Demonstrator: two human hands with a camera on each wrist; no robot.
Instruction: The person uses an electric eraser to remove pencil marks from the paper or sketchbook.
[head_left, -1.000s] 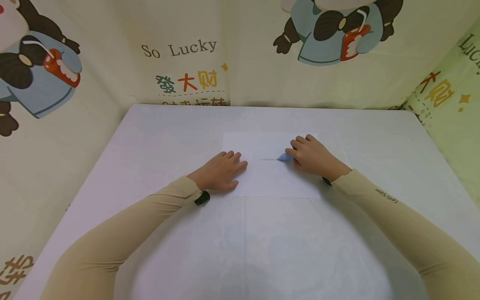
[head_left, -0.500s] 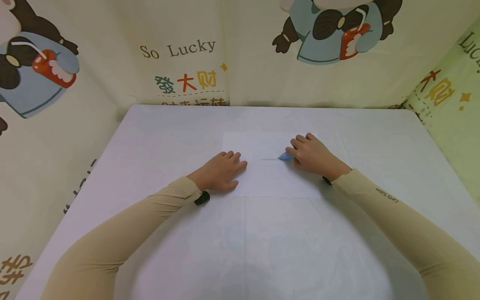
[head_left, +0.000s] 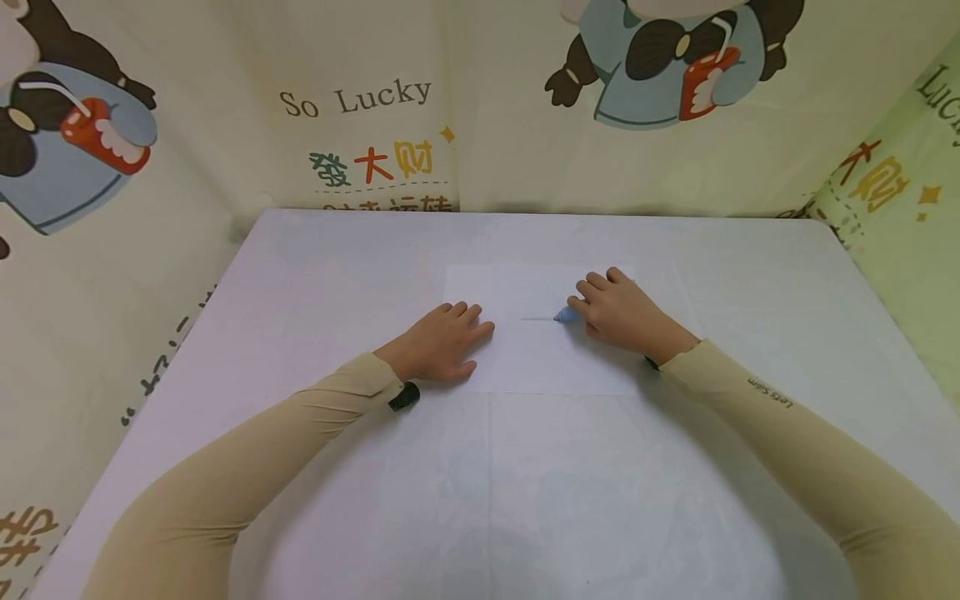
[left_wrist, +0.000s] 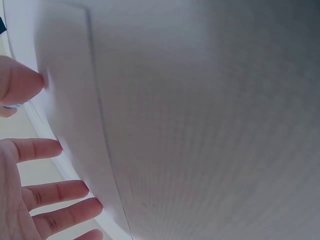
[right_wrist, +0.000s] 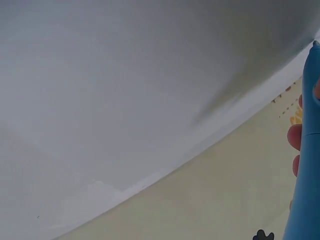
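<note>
White paper sheet (head_left: 536, 333): left hand (head_left: 438, 343) flat on its left edge; right hand (head_left: 622, 312) grips blue pen (head_left: 566, 314), one short stroke (head_left: 536, 318) drawn, rest blank.

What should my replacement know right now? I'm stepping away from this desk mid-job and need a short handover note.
Left hand: flat, fingers straight, pressing the left edge of the paper to hold it down.
Right hand: grips a blue pen, its tip on the paper near the middle.
The paper lies flat on the table, between the two hands.
Done: one short, faint line runs left from the pen tip.
Left: the rest of the sheet is blank. What more is to be drawn cannot be told from the views. Probably keep the left hand pressing while the pen moves.
</note>
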